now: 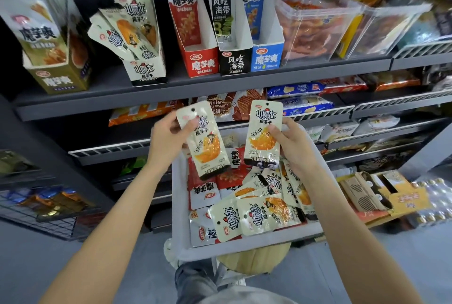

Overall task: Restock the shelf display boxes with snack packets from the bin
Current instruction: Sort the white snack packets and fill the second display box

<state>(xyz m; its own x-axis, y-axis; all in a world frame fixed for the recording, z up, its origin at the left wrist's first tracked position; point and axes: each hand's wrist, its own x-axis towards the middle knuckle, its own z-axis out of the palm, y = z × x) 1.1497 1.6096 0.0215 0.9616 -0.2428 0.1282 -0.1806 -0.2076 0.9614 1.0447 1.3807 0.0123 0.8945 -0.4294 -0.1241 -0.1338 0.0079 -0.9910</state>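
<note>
Left hand (171,132) gripping cream packet (204,143), right hand (291,142) gripping twin packet (265,132), both hovering above bin (244,246); next: lifting into matching white display box (146,72).

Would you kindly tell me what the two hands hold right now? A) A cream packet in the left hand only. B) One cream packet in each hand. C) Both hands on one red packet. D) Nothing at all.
B: the left hand grips one cream packet and the right hand another, above the bin.
</note>
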